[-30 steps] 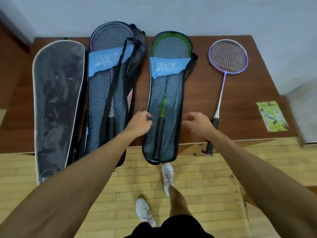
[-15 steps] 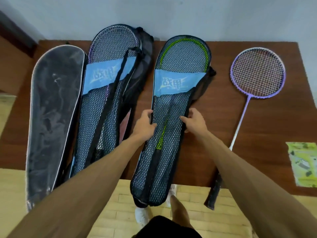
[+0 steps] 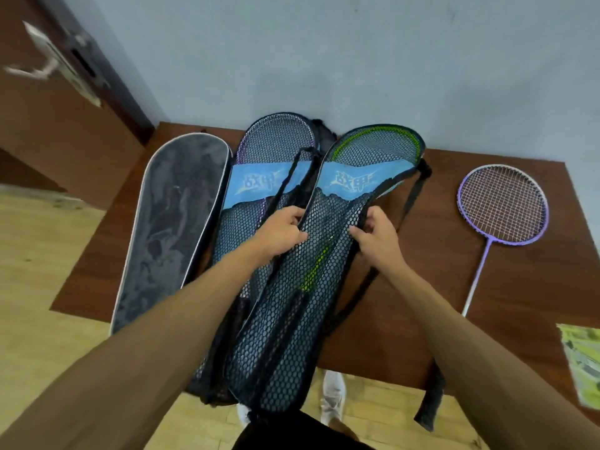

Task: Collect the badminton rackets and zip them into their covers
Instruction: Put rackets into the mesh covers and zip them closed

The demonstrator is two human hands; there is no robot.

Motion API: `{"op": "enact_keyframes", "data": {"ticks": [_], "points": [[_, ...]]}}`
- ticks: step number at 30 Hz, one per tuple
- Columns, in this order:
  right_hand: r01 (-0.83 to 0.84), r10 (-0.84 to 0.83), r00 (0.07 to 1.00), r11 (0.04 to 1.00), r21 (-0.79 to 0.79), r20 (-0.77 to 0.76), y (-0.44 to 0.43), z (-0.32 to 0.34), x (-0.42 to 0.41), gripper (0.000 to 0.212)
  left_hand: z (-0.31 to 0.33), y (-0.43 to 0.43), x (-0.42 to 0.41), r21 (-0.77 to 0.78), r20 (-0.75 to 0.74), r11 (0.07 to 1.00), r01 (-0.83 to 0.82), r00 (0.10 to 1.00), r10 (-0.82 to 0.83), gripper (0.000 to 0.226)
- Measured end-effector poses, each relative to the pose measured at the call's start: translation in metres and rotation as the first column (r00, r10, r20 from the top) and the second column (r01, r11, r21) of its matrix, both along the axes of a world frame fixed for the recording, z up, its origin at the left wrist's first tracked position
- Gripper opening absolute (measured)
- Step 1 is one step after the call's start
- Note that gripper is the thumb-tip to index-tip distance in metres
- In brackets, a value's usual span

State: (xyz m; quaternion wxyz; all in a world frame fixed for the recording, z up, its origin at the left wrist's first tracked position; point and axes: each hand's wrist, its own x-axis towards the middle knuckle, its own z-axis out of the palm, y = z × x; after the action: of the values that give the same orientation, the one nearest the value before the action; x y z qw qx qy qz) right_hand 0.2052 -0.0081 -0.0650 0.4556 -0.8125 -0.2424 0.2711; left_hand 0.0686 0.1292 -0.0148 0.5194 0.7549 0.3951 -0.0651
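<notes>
Two hands grip the long edges of a black honeycomb-mesh cover (image 3: 285,345) at the table's (image 3: 535,287) centre. The left hand (image 3: 282,232) pinches its nine o'clock hem, and the right hand (image 3: 376,238) curls round the three o'clock hem. Inside lies the green racket (image 3: 312,277), oval head toward twelve o'clock under a blue fabric band. A second mesh cover (image 3: 272,147) and a smooth grey oval cover (image 3: 175,222) lie toward nine o'clock. A bare purple racket (image 3: 502,205) rests on the brown wood at three o'clock.

Left hand (image 3: 280,229) and right hand (image 3: 376,234) grip opposite edges of a mesh cover (image 3: 292,306) holding a green racket (image 3: 376,133).
</notes>
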Motion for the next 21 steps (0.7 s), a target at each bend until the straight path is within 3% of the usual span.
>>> {"op": "enact_keyframes", "data": {"ticks": [5,10,21], "points": [[-0.022,0.02,0.998,1.0,0.021,0.061,0.042,0.019,-0.046,0.016,0.008,0.046,-0.051,0.011,0.069,1.0,0.014,0.997,-0.015,0.032],[-0.015,0.017,0.996,1.0,-0.022,0.087,0.092,0.029,-0.096,0.02,-0.006,0.081,-0.11,0.028,0.129,0.996,-0.081,0.989,0.077,0.026],[0.028,0.007,0.994,0.95,-0.31,0.111,0.124,0.012,-0.125,0.036,-0.063,0.1,-0.145,0.088,0.049,0.986,-0.141,0.989,0.137,0.045]]}}
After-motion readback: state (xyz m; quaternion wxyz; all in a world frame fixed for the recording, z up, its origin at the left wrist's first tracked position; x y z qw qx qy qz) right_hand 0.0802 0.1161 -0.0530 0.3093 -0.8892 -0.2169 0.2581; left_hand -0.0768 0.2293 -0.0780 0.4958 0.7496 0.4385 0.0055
